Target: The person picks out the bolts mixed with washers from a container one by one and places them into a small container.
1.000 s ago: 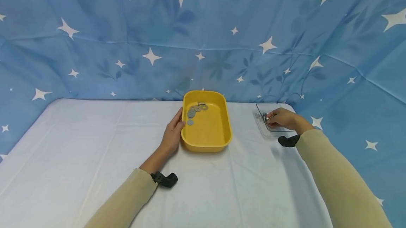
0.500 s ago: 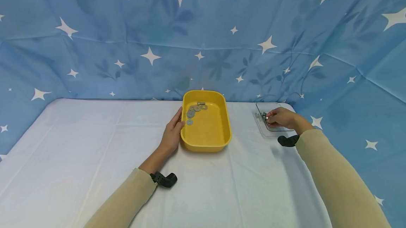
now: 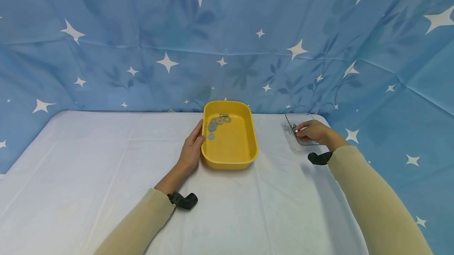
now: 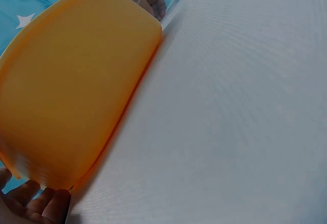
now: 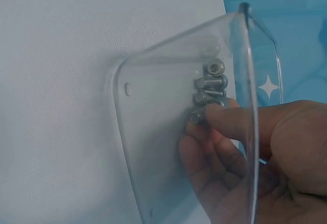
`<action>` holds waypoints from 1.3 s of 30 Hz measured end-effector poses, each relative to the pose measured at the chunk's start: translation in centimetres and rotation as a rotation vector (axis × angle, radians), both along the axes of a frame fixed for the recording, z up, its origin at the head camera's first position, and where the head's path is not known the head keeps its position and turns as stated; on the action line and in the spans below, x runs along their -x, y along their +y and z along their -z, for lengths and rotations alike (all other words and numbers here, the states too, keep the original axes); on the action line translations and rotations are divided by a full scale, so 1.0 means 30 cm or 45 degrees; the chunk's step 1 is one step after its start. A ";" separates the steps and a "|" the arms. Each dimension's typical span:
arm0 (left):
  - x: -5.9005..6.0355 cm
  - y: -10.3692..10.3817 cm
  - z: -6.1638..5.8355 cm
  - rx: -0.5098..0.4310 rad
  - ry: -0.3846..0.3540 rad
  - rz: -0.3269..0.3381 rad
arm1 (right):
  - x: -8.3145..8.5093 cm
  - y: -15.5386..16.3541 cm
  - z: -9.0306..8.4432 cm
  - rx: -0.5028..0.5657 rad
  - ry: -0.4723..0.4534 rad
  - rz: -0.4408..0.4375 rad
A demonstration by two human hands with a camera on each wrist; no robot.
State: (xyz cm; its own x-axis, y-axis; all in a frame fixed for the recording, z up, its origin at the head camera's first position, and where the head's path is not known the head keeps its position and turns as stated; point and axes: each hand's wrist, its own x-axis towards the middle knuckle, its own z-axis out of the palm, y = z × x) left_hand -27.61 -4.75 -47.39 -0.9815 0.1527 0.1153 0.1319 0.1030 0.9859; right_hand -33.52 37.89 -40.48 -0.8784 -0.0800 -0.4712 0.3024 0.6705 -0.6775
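A yellow bin (image 3: pixel 230 144) stands mid-table, holding several flat grey washers (image 3: pixel 213 126) and one bolt (image 3: pixel 224 115). Along its left wall lies my left hand (image 3: pixel 192 146), fingers against the outside and thumb at the rim; the left wrist view shows those fingertips (image 4: pixel 56 203) touching the wall. On the right, my right hand (image 3: pixel 313 131) reaches into a clear plastic box (image 3: pixel 291 138). In the right wrist view its thumb and fingers pinch a metal bolt (image 5: pixel 196 117), partly hidden by the thumb. More bolts (image 5: pixel 212 82) lie in a row beside it.
A white cloth covers the table (image 3: pixel 124 160). Behind and to the right hangs a blue curtain (image 3: pixel 177 42) with white stars, close to the bin's far end and the clear box. The box's tall wall (image 5: pixel 250 122) stands beside my right hand.
The whole head view has shifted slightly. The left hand stays at the bin and the right hand stays inside the clear box, its fingers at the bolts; the bin's contents look unchanged.
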 end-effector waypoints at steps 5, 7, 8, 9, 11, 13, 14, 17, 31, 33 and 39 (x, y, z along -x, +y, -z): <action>0.001 0.002 0.001 0.002 -0.009 -0.003 | -0.003 0.003 -0.004 0.011 -0.009 0.015; 0.002 0.002 0.001 0.003 -0.006 -0.002 | -0.004 0.002 -0.013 0.013 -0.022 0.021; 0.003 0.002 0.002 0.002 -0.005 -0.003 | -0.004 0.002 -0.019 0.017 -0.030 0.022; 0.003 0.002 0.002 0.001 -0.003 -0.005 | -0.003 0.003 -0.026 0.020 -0.038 0.028; 0.005 0.000 0.003 -0.004 0.000 -0.005 | 0.001 0.004 -0.039 0.028 -0.051 0.034; 0.005 -0.001 0.005 -0.010 0.000 -0.004 | 0.008 0.006 -0.050 0.038 -0.058 0.045; 0.005 -0.002 0.005 -0.011 -0.001 -0.004 | 0.011 0.007 -0.055 0.042 -0.062 0.044; 0.002 -0.002 0.005 -0.009 -0.007 -0.009 | 0.020 0.005 -0.068 0.058 -0.041 0.030; -0.002 -0.005 -0.005 -0.014 -0.006 -0.005 | 0.060 -0.189 -0.212 0.285 0.099 -0.089; -0.004 -0.005 -0.005 -0.017 -0.007 -0.008 | 0.066 -0.226 -0.226 0.268 0.106 -0.107; -0.003 -0.008 -0.001 -0.025 -0.013 0.008 | 0.077 -0.327 -0.253 0.240 0.109 -0.158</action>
State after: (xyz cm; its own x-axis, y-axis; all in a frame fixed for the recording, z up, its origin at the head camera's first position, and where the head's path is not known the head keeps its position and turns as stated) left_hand -27.52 -5.00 -47.37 -0.9817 0.1568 0.1085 0.1225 0.0830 0.9890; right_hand -35.84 28.07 -32.88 -0.8924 -0.2692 -0.3621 0.1616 0.5585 -0.8136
